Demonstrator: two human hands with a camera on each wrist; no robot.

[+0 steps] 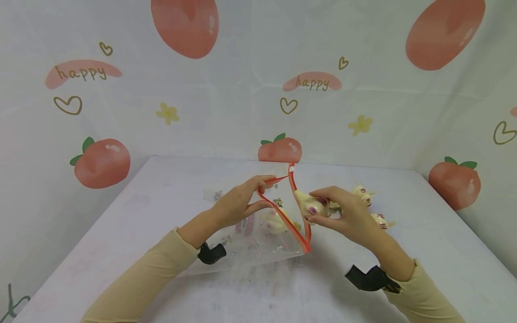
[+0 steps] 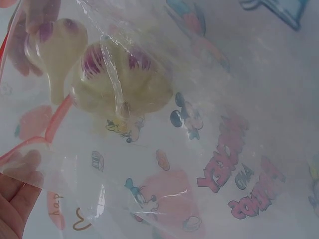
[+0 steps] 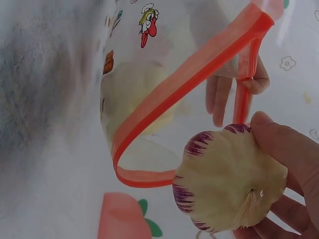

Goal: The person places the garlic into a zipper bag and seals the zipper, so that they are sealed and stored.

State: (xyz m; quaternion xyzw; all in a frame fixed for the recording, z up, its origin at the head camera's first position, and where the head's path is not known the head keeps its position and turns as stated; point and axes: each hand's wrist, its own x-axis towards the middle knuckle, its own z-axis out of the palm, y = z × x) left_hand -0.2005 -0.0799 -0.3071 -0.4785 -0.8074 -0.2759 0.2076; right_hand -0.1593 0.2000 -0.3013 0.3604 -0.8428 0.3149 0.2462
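A clear zip bag (image 1: 246, 244) with cartoon prints and a red-orange zip edge stands with its mouth spread toward the right. My left hand (image 1: 238, 202) pinches the bag's rim between thumb and fingers. Inside the bag lies one garlic bulb (image 2: 122, 79), seen through the plastic. In my right hand (image 1: 347, 213) is another garlic bulb (image 3: 227, 179), cream with purple streaks, gripped between thumb and fingers. Its stem points at the bag's mouth, and in the right wrist view it overlaps the zip edge (image 3: 144, 178).
Beyond my right hand, more garlic bulbs (image 1: 362, 195) lie on the white-covered table (image 1: 101, 251), one nearer bulb (image 1: 380, 220) partly behind the hand. A white cloth (image 1: 234, 89) printed with peaches and hearts hangs behind the table. Black straps (image 1: 369, 278) circle both wrists.
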